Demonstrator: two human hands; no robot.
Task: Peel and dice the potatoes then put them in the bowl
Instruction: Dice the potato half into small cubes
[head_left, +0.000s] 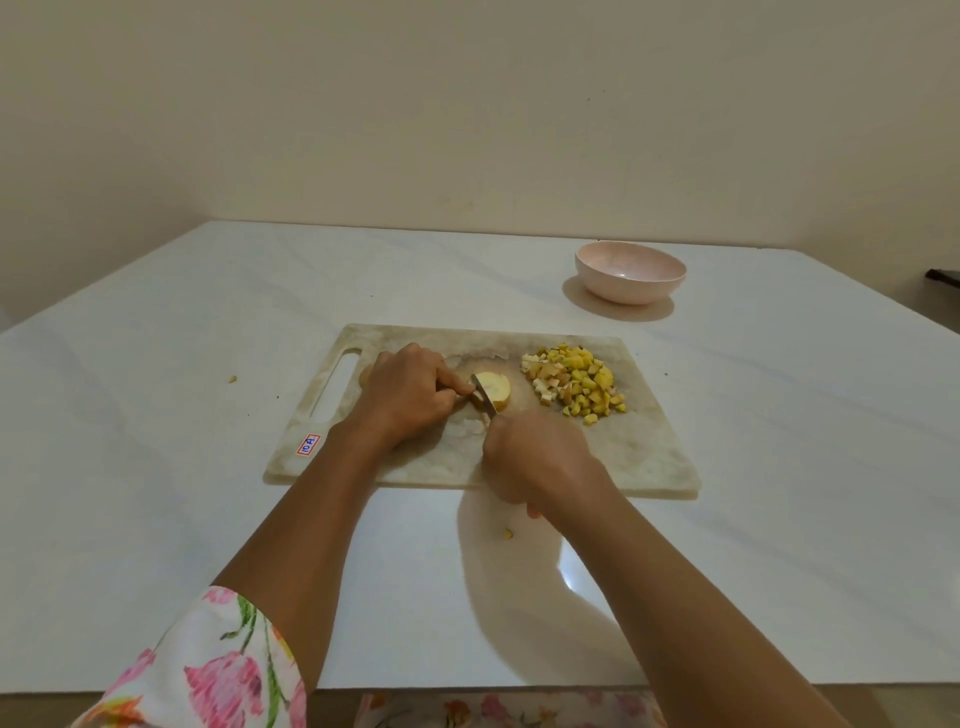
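Plain walls back a white tabletop (156, 467). Mid-board on the cutting board (649, 457), a potato piece (496, 387) is pinned by the curled left hand (410, 395) while a knife (485, 397) is gripped by the right hand (535, 457). Firm, slick flesh is expected; holding well behind the blade is advised. Dice (576, 384) lie toward the board's far right corner; the bowl (630, 270) sits beyond.

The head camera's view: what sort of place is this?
Likely a home kitchen or dining room, though little shows. A potato is being cut with a knife on a chopping board, beside diced pieces, with a pink bowl on the white table.
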